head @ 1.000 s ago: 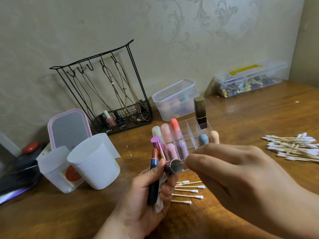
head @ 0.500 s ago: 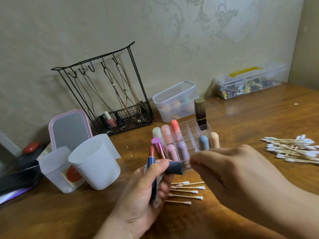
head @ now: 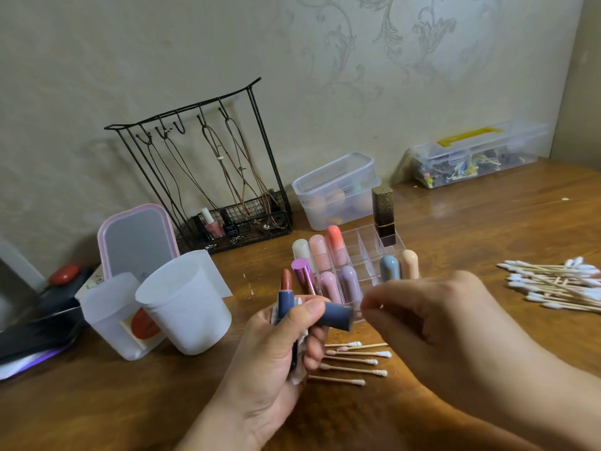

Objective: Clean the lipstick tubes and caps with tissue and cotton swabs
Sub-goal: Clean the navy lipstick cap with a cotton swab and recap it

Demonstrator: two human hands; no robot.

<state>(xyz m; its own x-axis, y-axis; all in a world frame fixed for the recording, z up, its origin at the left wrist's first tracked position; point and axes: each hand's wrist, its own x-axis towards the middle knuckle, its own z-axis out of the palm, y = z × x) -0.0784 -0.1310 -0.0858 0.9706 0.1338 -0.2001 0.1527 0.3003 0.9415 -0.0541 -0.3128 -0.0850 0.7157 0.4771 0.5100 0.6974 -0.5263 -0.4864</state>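
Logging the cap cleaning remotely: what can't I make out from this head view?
- Right hand: fingertips blurred; whether they pinch a swab is unclear.
- Blue cap: its open end faces away, so the inside is hidden.
- Tissue: mostly covered by the left hand.
- Lipstick: lower tube hidden in the left hand.
- Swab pile: cut off by the right edge.
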